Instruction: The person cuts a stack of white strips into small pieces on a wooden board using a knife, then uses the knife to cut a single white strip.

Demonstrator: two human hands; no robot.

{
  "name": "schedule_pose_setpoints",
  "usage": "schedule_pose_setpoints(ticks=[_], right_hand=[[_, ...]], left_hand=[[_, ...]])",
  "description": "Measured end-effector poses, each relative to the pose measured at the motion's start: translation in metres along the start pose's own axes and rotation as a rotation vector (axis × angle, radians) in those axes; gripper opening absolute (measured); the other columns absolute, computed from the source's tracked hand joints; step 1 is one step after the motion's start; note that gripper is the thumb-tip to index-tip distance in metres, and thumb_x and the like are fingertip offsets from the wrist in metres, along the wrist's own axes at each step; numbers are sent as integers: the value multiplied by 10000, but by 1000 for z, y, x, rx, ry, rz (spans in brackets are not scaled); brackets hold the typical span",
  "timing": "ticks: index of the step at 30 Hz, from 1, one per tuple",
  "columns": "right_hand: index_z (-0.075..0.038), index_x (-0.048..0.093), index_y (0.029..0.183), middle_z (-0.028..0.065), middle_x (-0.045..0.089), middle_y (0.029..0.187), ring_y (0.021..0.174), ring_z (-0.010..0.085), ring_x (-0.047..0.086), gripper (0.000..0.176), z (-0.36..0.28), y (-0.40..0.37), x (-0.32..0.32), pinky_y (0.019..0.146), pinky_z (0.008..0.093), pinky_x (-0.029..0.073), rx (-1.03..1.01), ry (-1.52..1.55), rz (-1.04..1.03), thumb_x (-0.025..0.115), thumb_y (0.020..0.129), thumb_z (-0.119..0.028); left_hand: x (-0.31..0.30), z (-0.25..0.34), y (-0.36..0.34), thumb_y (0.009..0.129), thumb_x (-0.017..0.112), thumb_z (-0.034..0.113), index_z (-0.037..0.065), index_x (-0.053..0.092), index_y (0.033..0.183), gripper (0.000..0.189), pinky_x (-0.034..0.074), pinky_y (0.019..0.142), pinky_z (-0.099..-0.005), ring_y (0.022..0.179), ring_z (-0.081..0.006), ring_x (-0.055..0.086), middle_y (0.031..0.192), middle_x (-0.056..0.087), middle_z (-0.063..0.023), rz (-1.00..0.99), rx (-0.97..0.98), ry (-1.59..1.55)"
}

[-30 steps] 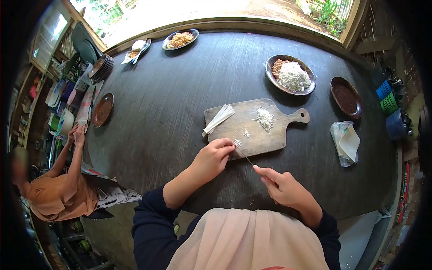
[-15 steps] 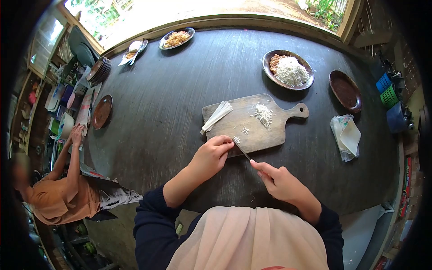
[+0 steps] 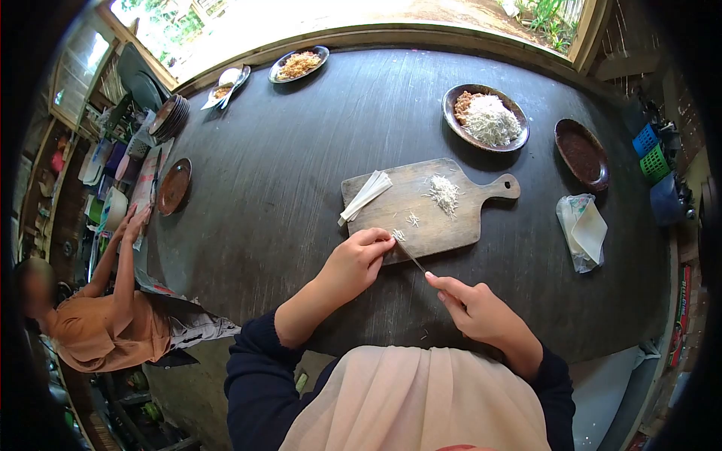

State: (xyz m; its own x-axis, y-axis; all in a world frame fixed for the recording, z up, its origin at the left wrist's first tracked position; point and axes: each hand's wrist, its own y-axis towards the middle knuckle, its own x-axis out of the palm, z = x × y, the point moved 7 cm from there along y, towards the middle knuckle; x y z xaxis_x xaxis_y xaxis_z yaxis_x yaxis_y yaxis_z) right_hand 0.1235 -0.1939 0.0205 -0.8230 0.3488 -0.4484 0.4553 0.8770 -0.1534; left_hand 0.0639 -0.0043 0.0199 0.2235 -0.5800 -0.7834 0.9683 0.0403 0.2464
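My left hand (image 3: 355, 261) is closed at the near left edge of a wooden cutting board (image 3: 459, 232), its fingertips pinching white strips mostly hidden beneath them. Tiny white slivers (image 3: 399, 235) lie right at those fingertips. In my right hand (image 3: 481, 312) is a small knife (image 3: 411, 258), gripped by its handle, the blade slanting up to the left fingertips. A stack of flat white strips (image 3: 366, 197) rests on the board's left part. Farther right on it sits a heap of thin white shreds (image 3: 444, 195), with a few slivers (image 3: 413, 219) nearer me.
Beyond the board stands a bowl (image 3: 453, 137) of white shreds and a reddish-brown food. To the right are a brown oval dish (image 3: 580, 154) and a plastic packet (image 3: 581, 233). Plates of food (image 3: 299, 65) stand at the back left. Another person (image 3: 113, 323) works at the left.
The view has shifted slightly, moving everything a little to the right. Both hands keep nearly the same pose, with the knife tip still by my left fingertips.
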Motion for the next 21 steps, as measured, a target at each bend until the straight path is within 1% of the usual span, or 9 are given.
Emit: schedule_pose_setpoints(ticks=[1,3,7,13,15,19,21], right_hand=[[-106,566,1317,231,601,684,526,354,596,334,2,0,3,552,358,476,0,0,1,538,984,-100],[-112,566,1318,241,605,693,543,377,604,337,1,-2,6,555,369,481,-65,-84,40,540,982,-103],[-114,566,1319,248,608,702,557,386,609,339,3,2,6,561,376,486,-20,-40,24,539,982,-104],[-102,567,1313,255,599,700,547,378,606,329,1,5,3,560,378,484,-63,22,73,536,985,-105],[-91,563,1313,259,588,690,534,368,593,326,1,1,0,565,373,482,23,46,9,532,988,-107],[-85,559,1316,260,578,680,526,364,575,329,-6,-5,3,569,366,480,-23,-21,22,529,990,-109],[-83,557,1320,256,563,666,497,338,556,330,-6,-5,2,559,365,475,-19,20,26,525,993,-115]], left_hand=[[0,0,0,798,625,-60,-4,686,1095,309,526,908,-354,1036,-294,638,1140,647,-113,5,5,-2],[0,0,0,797,625,-60,-5,686,1094,308,526,908,-355,1037,-295,638,1140,647,-113,9,10,-5],[-1,1,0,796,626,-60,-5,686,1089,304,526,908,-358,1037,-300,637,1138,647,-116,8,17,17],[1,2,-1,795,623,-62,-9,683,1087,303,524,904,-364,1040,-303,630,1130,638,-124,9,32,38],[1,0,-1,795,622,-64,-11,682,1088,304,524,902,-365,1040,-303,628,1128,634,-127,20,31,44],[3,-1,-3,795,614,-71,-11,680,1093,311,520,904,-365,1041,-307,624,1125,629,-134,14,37,32],[2,-1,-1,795,611,-73,-10,680,1094,314,519,906,-365,1043,-308,624,1124,628,-136,10,50,33]])
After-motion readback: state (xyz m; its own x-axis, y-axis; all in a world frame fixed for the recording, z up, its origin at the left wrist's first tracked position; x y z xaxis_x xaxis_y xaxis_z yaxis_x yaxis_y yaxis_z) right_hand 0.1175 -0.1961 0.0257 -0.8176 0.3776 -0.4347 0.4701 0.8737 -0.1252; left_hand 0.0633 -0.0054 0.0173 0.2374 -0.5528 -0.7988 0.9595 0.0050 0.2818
